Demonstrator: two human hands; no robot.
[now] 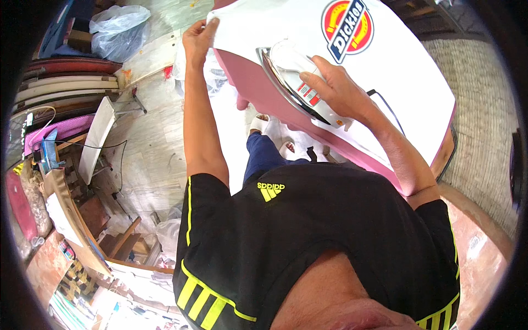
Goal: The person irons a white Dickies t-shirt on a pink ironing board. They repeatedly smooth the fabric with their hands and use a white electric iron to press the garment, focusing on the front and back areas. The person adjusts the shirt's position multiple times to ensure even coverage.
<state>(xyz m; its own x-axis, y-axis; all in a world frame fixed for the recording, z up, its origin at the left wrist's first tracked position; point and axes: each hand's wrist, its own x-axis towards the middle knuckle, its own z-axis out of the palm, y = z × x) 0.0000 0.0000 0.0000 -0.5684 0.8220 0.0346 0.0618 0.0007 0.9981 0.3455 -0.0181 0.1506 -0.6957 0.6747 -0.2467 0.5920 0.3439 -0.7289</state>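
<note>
A white garment (407, 82) with a round red, yellow and blue print lies spread over a padded board with a pink cover (247, 80). My right hand (338, 88) is closed round the handle of a white iron (286, 58). The iron rests on the garment near the board's close edge, its tip toward the upper left, and its soleplate face is hidden. At the far left corner, my left hand (199, 41) pinches the garment's edge between thumb and fingers.
A dark cord (393, 113) lies on the garment behind the iron. Stacked boards (69, 88), a tilted white panel (99, 137) and a clear plastic bag (118, 33) stand on the left. White cloth hangs below the board by my feet. A ribbed mat-like surface (473, 104) lies to the right.
</note>
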